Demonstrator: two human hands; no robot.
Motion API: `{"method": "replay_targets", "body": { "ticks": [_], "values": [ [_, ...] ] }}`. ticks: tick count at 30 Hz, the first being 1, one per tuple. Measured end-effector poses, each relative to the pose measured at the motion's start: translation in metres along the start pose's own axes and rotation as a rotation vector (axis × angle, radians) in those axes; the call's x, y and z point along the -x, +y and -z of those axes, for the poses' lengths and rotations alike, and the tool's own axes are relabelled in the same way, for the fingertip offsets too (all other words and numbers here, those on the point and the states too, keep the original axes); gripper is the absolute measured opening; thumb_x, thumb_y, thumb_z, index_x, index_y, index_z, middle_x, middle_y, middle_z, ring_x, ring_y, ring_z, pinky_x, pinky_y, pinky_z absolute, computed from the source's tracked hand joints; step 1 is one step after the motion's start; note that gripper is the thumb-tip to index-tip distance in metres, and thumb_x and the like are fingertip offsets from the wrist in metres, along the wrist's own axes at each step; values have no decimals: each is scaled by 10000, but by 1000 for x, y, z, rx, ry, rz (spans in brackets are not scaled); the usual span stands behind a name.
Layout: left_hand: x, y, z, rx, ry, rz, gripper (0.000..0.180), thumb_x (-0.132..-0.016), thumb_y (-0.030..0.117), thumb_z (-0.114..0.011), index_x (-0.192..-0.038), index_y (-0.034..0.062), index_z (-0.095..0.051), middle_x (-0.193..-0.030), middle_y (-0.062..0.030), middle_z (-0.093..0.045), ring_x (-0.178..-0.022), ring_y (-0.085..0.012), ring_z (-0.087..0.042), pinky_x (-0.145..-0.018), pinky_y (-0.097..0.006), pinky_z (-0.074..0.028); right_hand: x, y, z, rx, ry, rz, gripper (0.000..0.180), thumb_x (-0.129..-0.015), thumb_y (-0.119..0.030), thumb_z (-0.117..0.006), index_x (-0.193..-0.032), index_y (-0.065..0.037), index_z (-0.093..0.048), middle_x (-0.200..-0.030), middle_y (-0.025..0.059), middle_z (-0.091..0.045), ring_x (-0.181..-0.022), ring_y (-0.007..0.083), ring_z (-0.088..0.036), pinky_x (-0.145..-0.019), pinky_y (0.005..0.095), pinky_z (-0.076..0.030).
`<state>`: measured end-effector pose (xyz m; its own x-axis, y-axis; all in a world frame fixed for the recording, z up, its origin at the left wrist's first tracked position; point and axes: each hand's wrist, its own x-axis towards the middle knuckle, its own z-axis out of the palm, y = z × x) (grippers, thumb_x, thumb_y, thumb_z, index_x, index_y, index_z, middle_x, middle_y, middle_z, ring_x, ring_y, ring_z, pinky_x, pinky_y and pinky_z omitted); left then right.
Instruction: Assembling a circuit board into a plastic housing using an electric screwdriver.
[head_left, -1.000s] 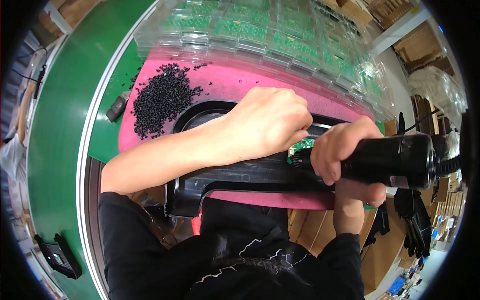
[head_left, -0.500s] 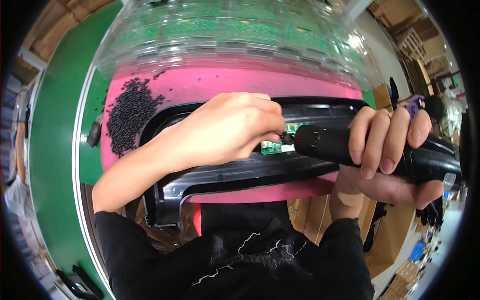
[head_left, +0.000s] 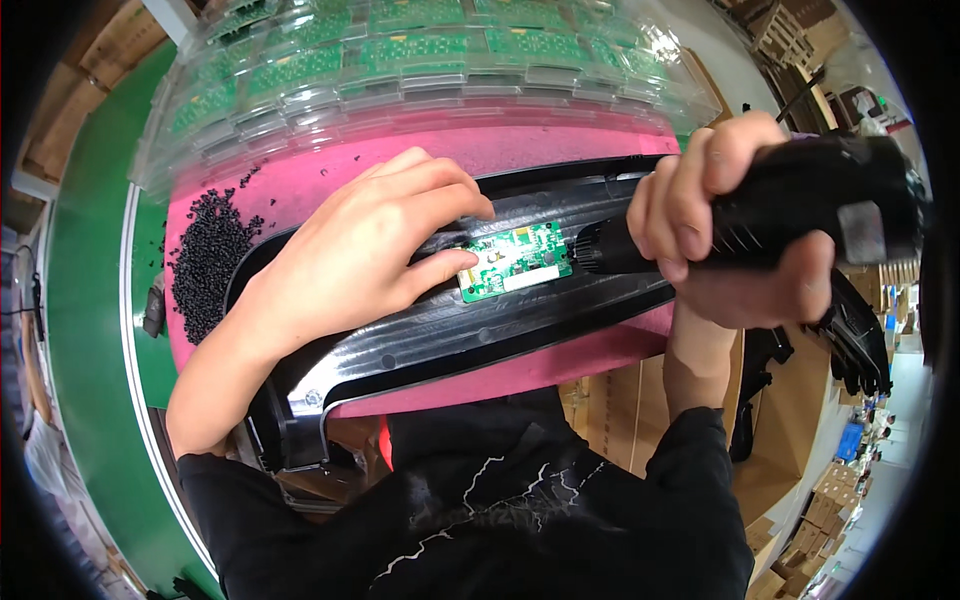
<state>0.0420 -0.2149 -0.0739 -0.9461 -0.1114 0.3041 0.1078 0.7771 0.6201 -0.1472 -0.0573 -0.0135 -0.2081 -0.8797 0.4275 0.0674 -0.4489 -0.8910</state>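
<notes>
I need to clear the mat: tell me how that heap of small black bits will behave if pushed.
The heap of small black bits would probably scatter rather than slide as one: strays already dot the pink mat around it. Each looks tiny and light, likely to roll and hard to pinch singly.

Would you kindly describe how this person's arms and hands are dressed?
The left hand and right hand are bare, without gloves, rings or a watch. Black sleeves are pushed up, leaving both forearms uncovered; the black top shows thin pale crack-like lines.

- Our left hand has slid left — the green circuit board now shows uncovered.
- Our right hand has brought the black power screwdriver nearer the board's right end.
</notes>
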Motion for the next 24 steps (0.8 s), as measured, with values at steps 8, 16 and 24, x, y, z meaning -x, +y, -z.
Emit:
{"method": "replay_targets", "body": {
  "ticks": [8,16,24],
  "values": [
    [-1,-2,-1,-42,-36,20,297,-763,104,-734,-1029,9,-639,-1036,-113,-618,-1004,-307,-576,-889,-394,-472,4,11,11,89,47,-95,586,-822,-576,-597,-967,-25,-458,-640,32,-493,-442,99,-435,-441,260,-383],
    [-2,2,5,-76,5,44,290,-773,85,-722,-1038,4,-636,-1036,-122,-617,-997,-317,-586,-884,-388,-467,1,17,-1,129,-38,-178,679,-789,-634,-660,-966,-4,-480,-631,30,-490,-444,85,-431,-419,232,-381],
    [32,0,43,-213,3,387,326,-841,134,-672,-1123,-14,-605,-1022,-166,-640,-1000,-352,-595,-882,-410,-469,-1,19,17,-93,296,-95,501,-935,-513,-517,-1014,-19,-505,-666,1,-473,-499,92,-436,-564,259,-399]
  ]
}}
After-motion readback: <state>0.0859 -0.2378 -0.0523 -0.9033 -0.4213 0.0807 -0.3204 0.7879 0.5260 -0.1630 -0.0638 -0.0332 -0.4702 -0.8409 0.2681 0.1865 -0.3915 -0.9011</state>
